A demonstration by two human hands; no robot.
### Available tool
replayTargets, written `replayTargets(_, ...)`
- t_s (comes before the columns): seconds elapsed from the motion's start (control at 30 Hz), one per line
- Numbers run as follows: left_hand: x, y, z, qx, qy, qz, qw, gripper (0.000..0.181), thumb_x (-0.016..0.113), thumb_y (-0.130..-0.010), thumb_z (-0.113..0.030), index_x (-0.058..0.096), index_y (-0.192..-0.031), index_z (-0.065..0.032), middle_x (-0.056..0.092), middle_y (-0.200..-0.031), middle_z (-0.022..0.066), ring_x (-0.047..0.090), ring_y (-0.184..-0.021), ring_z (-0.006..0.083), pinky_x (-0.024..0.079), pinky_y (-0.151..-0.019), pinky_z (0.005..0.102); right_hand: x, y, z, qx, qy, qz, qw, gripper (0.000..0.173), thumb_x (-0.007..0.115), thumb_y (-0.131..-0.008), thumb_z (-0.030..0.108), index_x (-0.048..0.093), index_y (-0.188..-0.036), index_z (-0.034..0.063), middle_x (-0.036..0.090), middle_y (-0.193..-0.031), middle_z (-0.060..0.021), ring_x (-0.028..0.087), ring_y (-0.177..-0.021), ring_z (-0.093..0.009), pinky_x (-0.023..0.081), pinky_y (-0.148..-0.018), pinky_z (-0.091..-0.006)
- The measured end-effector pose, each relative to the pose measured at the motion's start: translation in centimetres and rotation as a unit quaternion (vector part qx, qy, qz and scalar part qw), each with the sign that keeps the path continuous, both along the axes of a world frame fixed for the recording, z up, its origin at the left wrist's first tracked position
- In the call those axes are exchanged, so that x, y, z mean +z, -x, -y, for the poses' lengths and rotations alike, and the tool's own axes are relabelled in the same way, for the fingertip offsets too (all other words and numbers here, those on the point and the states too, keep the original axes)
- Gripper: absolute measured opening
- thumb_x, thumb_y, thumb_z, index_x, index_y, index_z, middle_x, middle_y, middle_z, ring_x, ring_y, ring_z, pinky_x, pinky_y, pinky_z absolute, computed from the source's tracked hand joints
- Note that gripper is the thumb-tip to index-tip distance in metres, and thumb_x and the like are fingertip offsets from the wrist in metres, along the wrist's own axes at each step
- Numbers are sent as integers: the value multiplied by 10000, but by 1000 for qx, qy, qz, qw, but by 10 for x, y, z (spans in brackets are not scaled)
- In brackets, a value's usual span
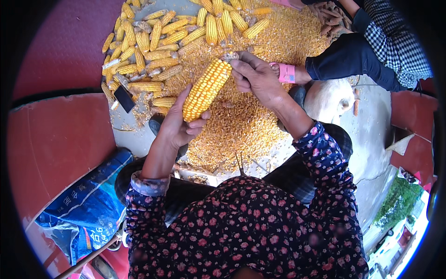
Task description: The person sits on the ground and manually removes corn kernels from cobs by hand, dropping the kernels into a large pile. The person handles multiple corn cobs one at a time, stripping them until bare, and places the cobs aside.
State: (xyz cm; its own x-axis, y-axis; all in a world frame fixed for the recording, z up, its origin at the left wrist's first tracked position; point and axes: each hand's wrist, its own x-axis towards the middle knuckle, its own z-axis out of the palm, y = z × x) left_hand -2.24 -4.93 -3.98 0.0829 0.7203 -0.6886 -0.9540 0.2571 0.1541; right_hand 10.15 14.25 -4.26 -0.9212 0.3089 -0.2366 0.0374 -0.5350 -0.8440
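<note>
One yellow corn cob point(207, 90), full of kernels, is held tilted between my two hands. My left hand point(181, 120) wraps its lower end, with the fingers behind it. At the upper end, my right hand point(252, 75) pinches the dry, husky stalk end between thumb and fingers. Beneath both hands spreads a broad heap of loose corn kernels point(240, 129). Beyond and to the left lie many unshelled corn cobs point(167, 45) in a pile on the floor.
A dark phone point(124, 99) lies beside the cobs at the left. Bare cobs point(331, 19) are heaped at the upper right, near another person's bent leg point(348, 57) and pink sandal point(286, 73). A pale-furred animal point(325, 97) is at the right. A blue plastic sack point(87, 205) sits lower left.
</note>
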Motion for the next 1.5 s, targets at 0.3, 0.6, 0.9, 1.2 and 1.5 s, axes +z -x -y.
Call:
replayTargets(0.3, 17, -7, -6, 4, 76, -235, 969, 519, 458, -886, -577, 574, -993, -83, 539, -617, 60, 386, -357, 94, 267, -312, 204, 24, -2, 2, -40, -178, 73, 980, 477, 454, -963, 397, 536, -1168, -26, 481, -692, 5, 456, -608, -49, 371, -520, -204)
replayTargets(0.6, 23, -2, -2, 20, 81, -382, 920, 466, 536, -872, -518, 604, -931, -61, 569, -604, 67, 440, -373, 115, 293, -326, 239, 19, -4, -1, -18, -221, 38, 974, 413, 444, -971, 384, 595, -1052, 8, 505, -700, 20, 453, -598, -56, 382, -530, -199)
replayTargets(0.9, 17, -4, 1, 31, 18, -540, 841, 338, 599, -894, -301, 604, -1012, 15, 622, -727, 63, 517, -481, 95, 374, -377, 226, 22, 0, 6, -100, -121, 140, 978, 400, 455, -963, 398, 590, -842, 41, 470, -614, 24, 394, -496, -55, 330, -460, -207)
replayTargets(1.2, 5, -8, -1, -22, 0, -754, 656, 511, 739, -796, -238, 540, -1165, 54, 641, -967, 59, 578, -834, 93, 472, -770, 226, 21, -2, 8, -106, -118, 124, 979, 279, 391, -921, 244, 515, -870, 0, 506, -673, -51, 451, -518, -105, 374, -499, -254)
replayTargets(1.5, 15, -6, -4, -125, -19, -702, 701, 566, 743, -784, -150, 479, -1241, 56, 633, -994, 60, 574, -895, 93, 466, -808, 232, 21, -5, 1, -52, -182, 97, 977, 242, 425, -899, 208, 543, -882, -3, 511, -679, -20, 422, -568, -83, 343, -547, -219)
